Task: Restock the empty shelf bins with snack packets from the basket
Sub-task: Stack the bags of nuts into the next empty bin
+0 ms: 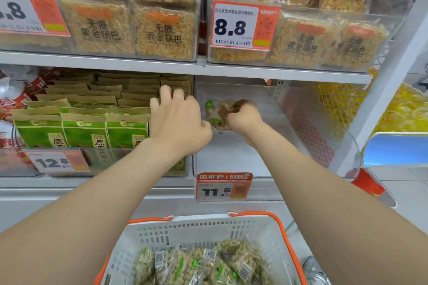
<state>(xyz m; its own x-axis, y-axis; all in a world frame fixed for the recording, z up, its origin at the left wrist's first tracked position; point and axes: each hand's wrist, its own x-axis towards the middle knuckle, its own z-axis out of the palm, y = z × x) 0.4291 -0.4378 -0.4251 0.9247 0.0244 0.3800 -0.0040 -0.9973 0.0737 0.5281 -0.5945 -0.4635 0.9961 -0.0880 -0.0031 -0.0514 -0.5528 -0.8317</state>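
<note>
While the right hand (pixel 243 118) reaches deep into the clear bin (pixel 231 152) on the lower shelf, its fingers are curled around one snack packet (pixel 214 113) and grip it from the right side. The packet is inside the bin, near its back left corner, and it lies to the left of the gripping fingers, between the two hands. It seems to stand on its edge more than flat, but it is blurred, so its long axis cannot be told for sure. The left hand (pixel 178 120) rests on the tops of the green bags (pixel 81 132) in the next bin, just at the wall that divides the two bins. Its fingers are spread and only lightly bent, and they hold nothing that can be seen, while the thumb comes very near the packet's left edge. The right hand is clearly the one in charge, so the coming move is probably to set the packet down against the back wall and let go. Apart from this packet, the bin shows only its bare floor. Below, the white basket (pixel 185 231) with orange rim holds several more packets (pixel 196 264) of the same kind, so most of the restocking is not yet done.
</note>
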